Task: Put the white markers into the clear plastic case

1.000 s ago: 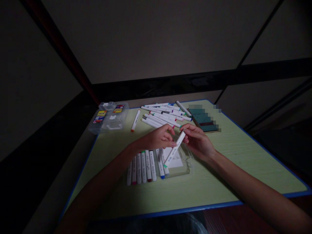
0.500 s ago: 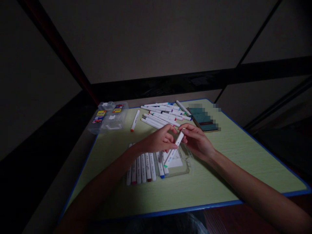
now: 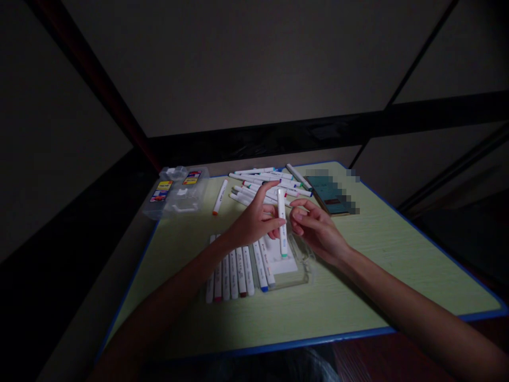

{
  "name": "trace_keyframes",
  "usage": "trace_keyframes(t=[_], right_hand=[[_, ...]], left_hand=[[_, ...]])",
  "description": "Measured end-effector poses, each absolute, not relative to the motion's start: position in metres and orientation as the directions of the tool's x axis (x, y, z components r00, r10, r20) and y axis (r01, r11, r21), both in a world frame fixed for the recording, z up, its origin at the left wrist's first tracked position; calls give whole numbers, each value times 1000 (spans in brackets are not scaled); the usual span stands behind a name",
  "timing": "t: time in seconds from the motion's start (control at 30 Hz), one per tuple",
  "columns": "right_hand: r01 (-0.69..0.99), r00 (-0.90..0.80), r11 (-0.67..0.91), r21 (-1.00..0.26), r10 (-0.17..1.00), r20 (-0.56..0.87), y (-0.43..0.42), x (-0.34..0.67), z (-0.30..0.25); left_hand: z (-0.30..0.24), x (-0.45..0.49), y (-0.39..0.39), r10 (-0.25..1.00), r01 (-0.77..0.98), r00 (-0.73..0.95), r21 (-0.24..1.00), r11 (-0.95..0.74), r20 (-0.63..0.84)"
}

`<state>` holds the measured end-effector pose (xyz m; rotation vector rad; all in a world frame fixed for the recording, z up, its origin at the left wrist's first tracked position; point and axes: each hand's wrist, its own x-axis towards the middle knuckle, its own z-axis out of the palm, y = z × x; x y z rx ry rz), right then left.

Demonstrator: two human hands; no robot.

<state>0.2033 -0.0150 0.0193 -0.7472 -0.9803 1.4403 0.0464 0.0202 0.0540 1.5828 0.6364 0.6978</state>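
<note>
A white marker with a green end stands nearly upright in my left hand. The thumb and curled fingers grip it, while the index finger points up past its top. Just to its right is my right hand, apart from the marker, its fingers loosely bent and holding nothing. Below both hands lies a clear plastic case, with a blue-ended marker and another white marker side by side at its left. Further left, a row of several white markers is partly hidden by my left wrist.
Several loose markers are heaped at the back of the green table. An orange-ended marker lies alone left of the heap. A clear case with labels stands at the back left, a teal book at the back right.
My right hand has let go of the marker's upper end. The marker has swung from a slant to nearly upright in my left hand, whose index finger has lifted.
</note>
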Motion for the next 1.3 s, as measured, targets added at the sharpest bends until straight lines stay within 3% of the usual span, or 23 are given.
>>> trace_keyframes(t=[0.2,0.5,0.87,1.13,1.3], right_hand=[[-323,-122,51,-945,988,95,-17,200,18],[-102,-194,227,-969,950,243,-22,194,16],[159,-311,348,-924,906,287,-27,197,12],[225,-320,376,-899,900,296,-26,199,11],[327,-336,502,-801,854,398,-24,205,10]], left_hand=[[52,46,25,779,0,618,990,-138,109],[51,43,32,821,-25,556,990,-141,131],[53,37,40,853,-21,519,998,-53,56],[51,35,43,864,-14,503,1000,-28,31],[49,36,44,861,-14,508,1000,-25,29]])
